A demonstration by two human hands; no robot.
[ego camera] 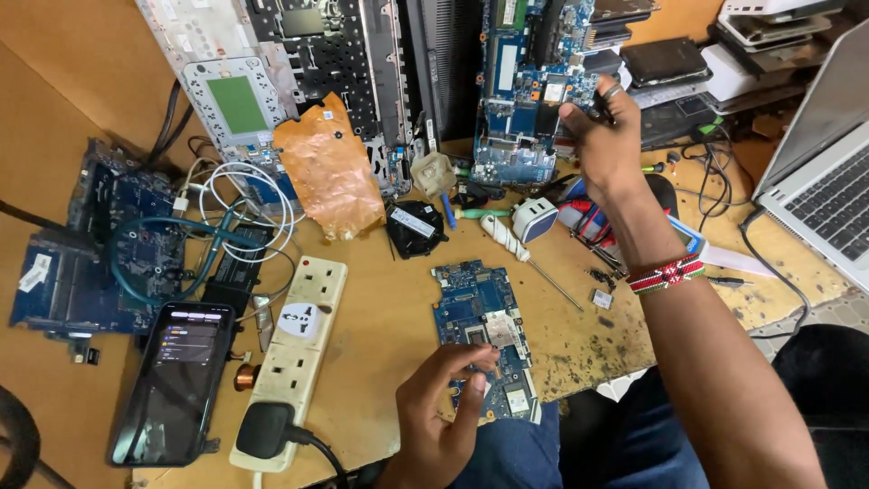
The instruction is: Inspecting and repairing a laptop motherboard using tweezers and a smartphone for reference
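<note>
Board [484,321], small and blue, lies flat on the wooden bench [380,362] near its front edge, just ahead of my lap. Far left, a bigger blue board [90,263] sits with a teal cable looped over it, and a coil of white cable [249,199] lies just beyond. Below those a phone [176,380] rests face up with its screen lit, beside a white power strip [294,358] that has a black plug [262,430] pushed into its near end. Behind the strip, a crumpled orange sheet [330,167] leans against an opened laptop shell [272,72]. My left hand [439,426] comes up from the bottom edge and rests on the near end of the small board, thumb and fingertips pinching its edge. Just beyond the board lie a black fan [415,228], a white-handled screwdriver [516,249] pointing toward the right, and a white charger block [534,219]. A large blue motherboard [525,91] stands propped at the back. My right hand [602,136] is raised in front of it with the fingers curled around a small dark item; I cannot tell what it is. A red, white and black beaded bracelet [665,273] sits on that wrist. Far right, a silver laptop [828,181] stands open, with a stack of devices [769,36] behind
</note>
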